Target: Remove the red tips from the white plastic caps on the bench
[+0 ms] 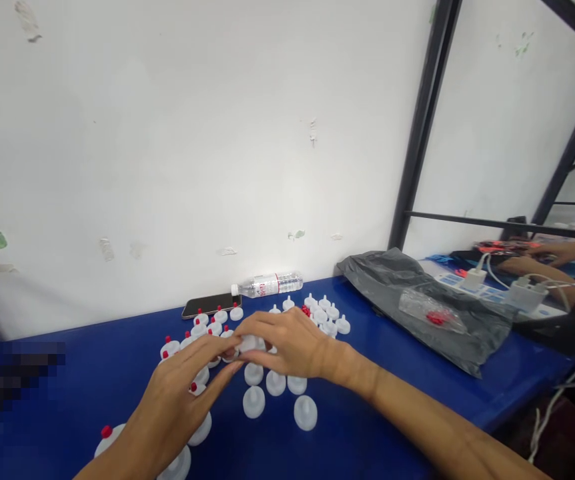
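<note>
In front of me, my right hand point(292, 340) grips a white round nozzle cap point(251, 343) between thumb and fingers. My left hand point(172, 393) meets it from the left, with thumb and fingertips pinched at the cap's nozzle end. The fingers hide that end, so I cannot tell whether a red tip is on it. Left of and under my hands stand several white caps with red tips point(170, 345). To the right and below are several white caps with bare nozzles point(306, 412). A few small red tips point(306, 311) lie among the bare ones.
A clear plastic bottle point(270, 285) lies by the wall, beside a dark phone point(210, 305). At the right, a grey plastic bag point(392, 293) carries a clear packet of red pieces point(435, 317). Beyond the black frame are a power strip point(497, 293) and another person's hands point(542, 260).
</note>
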`<act>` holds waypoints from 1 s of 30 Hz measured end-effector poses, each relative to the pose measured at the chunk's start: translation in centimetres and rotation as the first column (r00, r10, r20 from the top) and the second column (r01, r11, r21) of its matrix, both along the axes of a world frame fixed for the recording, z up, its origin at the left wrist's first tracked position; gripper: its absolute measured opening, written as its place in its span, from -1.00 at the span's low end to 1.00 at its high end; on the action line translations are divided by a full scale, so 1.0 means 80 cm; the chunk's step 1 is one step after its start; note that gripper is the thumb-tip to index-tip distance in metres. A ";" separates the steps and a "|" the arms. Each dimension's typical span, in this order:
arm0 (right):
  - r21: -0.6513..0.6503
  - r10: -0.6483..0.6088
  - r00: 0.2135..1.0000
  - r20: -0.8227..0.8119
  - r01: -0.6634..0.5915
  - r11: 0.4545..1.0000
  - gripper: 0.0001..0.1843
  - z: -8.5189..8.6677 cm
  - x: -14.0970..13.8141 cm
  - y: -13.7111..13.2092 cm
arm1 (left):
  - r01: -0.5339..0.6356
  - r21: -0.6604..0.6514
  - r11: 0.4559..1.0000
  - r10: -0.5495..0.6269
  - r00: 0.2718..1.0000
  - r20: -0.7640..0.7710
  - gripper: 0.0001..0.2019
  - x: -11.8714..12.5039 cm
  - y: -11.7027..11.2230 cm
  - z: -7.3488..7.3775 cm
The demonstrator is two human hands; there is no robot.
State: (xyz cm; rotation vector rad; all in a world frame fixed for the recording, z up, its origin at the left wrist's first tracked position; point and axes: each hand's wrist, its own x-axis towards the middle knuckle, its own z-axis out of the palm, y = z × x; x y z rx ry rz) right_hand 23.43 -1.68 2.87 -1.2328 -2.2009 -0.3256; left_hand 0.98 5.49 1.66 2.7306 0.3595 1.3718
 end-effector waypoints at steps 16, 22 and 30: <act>-0.143 -0.568 0.823 0.016 0.564 0.813 -0.73 0.021 0.063 0.019 | 0.123 0.033 0.992 -0.100 0.909 -0.404 -0.82 -0.009 -0.028 0.006; -0.277 -0.520 0.843 0.135 0.536 0.797 -0.82 0.028 0.075 0.013 | 0.088 0.021 0.996 -0.072 0.913 -0.402 -0.73 -0.012 -0.019 -0.008; -0.394 -0.437 0.874 0.215 0.487 0.780 -0.85 0.023 0.075 0.014 | 0.080 0.056 0.995 -0.051 0.916 -0.398 -0.79 -0.012 -0.013 -0.016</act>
